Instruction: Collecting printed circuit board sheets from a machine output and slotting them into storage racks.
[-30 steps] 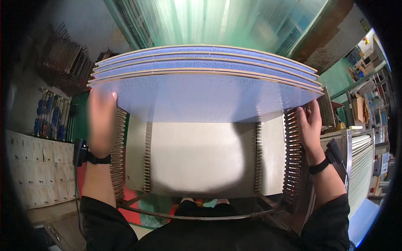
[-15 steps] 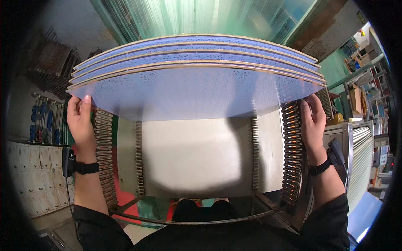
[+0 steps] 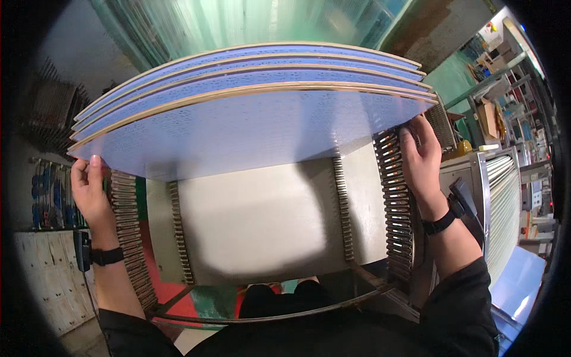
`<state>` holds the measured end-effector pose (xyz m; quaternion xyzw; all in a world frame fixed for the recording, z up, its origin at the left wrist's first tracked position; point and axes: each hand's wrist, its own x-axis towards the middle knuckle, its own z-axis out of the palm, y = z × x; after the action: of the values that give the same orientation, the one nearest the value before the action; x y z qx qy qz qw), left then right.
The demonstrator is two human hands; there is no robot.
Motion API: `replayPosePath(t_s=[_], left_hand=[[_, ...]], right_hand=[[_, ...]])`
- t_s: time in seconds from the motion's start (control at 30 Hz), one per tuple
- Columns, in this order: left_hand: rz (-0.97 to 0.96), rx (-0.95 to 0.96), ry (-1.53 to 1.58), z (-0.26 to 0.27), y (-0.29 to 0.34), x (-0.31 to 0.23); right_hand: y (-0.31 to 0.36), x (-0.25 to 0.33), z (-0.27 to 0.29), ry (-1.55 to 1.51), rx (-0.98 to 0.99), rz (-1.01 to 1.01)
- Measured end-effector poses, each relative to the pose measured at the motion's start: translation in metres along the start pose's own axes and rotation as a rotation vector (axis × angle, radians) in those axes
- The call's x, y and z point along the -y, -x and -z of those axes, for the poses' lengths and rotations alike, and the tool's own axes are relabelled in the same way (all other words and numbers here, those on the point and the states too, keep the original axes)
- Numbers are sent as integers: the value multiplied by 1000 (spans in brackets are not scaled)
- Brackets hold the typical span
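Note:
My left hand (image 3: 89, 181) is closed on the lower left corner of the nearest large, thin blue panel (image 3: 238, 125), thumb on its near face. At the opposite end, my right hand (image 3: 423, 154) grips the same panel by its right edge. Small dark specks dot the panel's glossy face, and a pale edge runs along its top. Behind it several similar blue panels (image 3: 267, 61) stand in a row with narrow gaps between them. The panels sit in a slotted rack, with toothed side rails (image 3: 397, 208) below my right hand and a matching rail (image 3: 128, 220) below my left.
A pale flat board (image 3: 256, 220) with slotted strips lies inside the rack, above a metal front bar (image 3: 262, 320). Translucent green sheeting (image 3: 256, 24) hangs beyond. White lockers (image 3: 47, 273) stand at left; another rack of pale panels (image 3: 502, 202) is at right.
The panels, rack and both hands have shifted left in the picture and tilted, as the view turned. Both hands keep their hold on the nearest panel.

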<state>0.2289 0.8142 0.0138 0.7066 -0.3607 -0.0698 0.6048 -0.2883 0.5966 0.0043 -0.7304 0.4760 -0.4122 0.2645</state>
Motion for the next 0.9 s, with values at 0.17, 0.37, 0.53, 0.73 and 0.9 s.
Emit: replayPosePath(t_s=[0.17, 0.37, 0.53, 0.73, 0.9], left_hand=[[-134, -87, -33, -12, 3, -13], [-111, 41, -24, -1, 1, -8], [-45, 59, 42, -6, 6, -20], [-164, -60, 186, -9, 7, -24], [-705, -10, -232, 1, 15, -44]], right_hand=[[4, -7, 14, -122, -41, 32], [2, -16, 11, -46, -15, -28], [3, -8, 9, -105, 11, -46], [-2, -10, 7, -25, 126, -33], [-4, -16, 9, 41, 142, 17]])
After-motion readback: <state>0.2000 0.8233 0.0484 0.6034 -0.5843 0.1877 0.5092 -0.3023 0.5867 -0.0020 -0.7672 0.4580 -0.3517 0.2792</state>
